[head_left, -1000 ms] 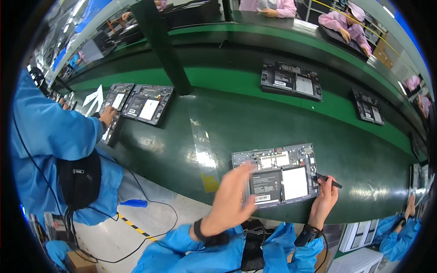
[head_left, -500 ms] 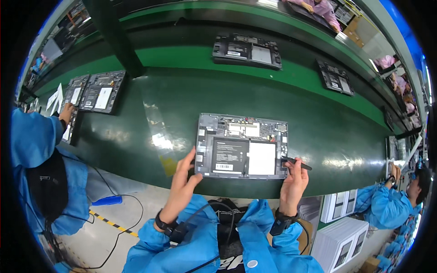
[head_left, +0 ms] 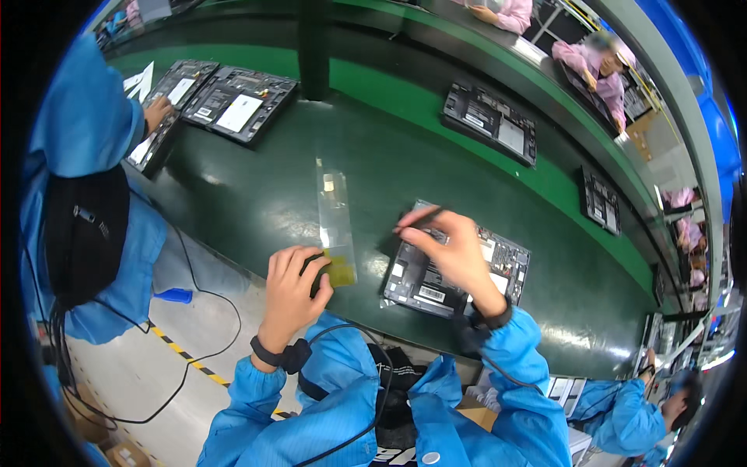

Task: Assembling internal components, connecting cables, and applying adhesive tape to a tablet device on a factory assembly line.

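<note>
Green workbench [head_left: 264,187] fills most of the view, bending toward the rim. Near its front edge lies an opened laptop base [head_left: 426,282], battery and circuit board bared, partly covered by the right hand [head_left: 457,253] above it. Well to its left, the left hand [head_left: 289,289] curls around a black item [head_left: 316,272] (mostly hidden, so I cannot tell whether it is gripped), beside a yellow tape patch [head_left: 340,268]. Slimmest is a blurred black tool [head_left: 424,219], pinched between the right thumb and fingers.

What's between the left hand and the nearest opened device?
In the head view, yellow tape beside the left hand, then bare green tabletop before the opened device.
</note>
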A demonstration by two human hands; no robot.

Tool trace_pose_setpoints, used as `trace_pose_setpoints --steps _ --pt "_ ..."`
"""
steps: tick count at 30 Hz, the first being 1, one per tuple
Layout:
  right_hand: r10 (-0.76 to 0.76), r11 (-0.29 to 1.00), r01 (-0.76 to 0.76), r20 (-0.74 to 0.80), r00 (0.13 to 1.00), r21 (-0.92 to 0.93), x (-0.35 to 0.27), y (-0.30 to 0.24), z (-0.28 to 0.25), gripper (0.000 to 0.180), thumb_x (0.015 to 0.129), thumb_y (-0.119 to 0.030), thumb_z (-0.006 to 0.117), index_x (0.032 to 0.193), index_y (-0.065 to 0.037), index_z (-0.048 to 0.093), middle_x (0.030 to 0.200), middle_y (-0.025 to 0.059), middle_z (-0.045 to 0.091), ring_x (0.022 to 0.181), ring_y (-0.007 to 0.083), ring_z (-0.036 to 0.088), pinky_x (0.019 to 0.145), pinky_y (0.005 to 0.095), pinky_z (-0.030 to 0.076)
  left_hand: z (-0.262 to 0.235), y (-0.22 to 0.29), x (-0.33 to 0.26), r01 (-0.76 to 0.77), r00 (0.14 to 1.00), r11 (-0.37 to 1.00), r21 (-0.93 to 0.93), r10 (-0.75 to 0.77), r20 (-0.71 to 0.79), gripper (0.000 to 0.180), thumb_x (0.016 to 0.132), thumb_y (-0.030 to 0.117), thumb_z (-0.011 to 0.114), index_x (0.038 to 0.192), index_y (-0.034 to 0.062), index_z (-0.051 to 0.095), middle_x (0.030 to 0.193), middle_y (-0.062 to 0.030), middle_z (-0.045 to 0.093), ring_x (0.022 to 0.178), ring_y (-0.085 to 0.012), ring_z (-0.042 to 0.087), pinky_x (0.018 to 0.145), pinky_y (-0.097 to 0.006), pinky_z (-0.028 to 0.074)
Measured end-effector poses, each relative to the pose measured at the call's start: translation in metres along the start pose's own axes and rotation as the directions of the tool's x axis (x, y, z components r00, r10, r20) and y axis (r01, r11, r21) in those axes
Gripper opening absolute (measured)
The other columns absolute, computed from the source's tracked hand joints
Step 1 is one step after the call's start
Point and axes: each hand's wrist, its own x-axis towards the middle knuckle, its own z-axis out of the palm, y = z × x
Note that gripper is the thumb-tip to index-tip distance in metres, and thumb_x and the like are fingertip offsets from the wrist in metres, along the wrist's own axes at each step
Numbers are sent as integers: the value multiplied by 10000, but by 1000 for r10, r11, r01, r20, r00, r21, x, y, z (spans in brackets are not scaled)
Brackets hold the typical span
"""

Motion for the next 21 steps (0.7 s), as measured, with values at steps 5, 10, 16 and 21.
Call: trace_pose_setpoints --steps 5,10,16,21 --pt "-50 952 84 120 991 -293 32 16 51 178 853 -211 774 951 -64 761 811 83 713 751 237 615 796 356 449 4 2 9 124 992 992 -10 -124 -8 455 782 196 737 1203 39 664 1344 -105 603 1312 -325 510 1092 -497 380" --pt "-27 921 78 138 990 -381 29 17 57 169 847 -253 782 923 -102 774 786 66 674 823 245 516 871 371 380 13 1 16 86 988 996 -5 -85 127 626 790 351 784 1347 107 635 1481 -69 540 1395 -307 457 1170 -521 307" --pt "27 914 49 180 983 -403 26 16 57 140 843 -186 790 964 -117 780 866 9 735 909 209 509 900 351 393 16 -1 12 107 985 994 -8 -105 135 616 790 367 784 1329 102 647 1478 -69 542 1391 -307 461 1169 -534 301" --pt "10 913 61 173 985 -404 26 16 53 137 841 -183 791 961 -119 783 888 0 739 900 211 514 908 348 393 15 0 16 97 987 995 -3 -95 131 615 789 373 785 1325 102 651 1476 -69 543 1388 -310 462 1172 -538 293"
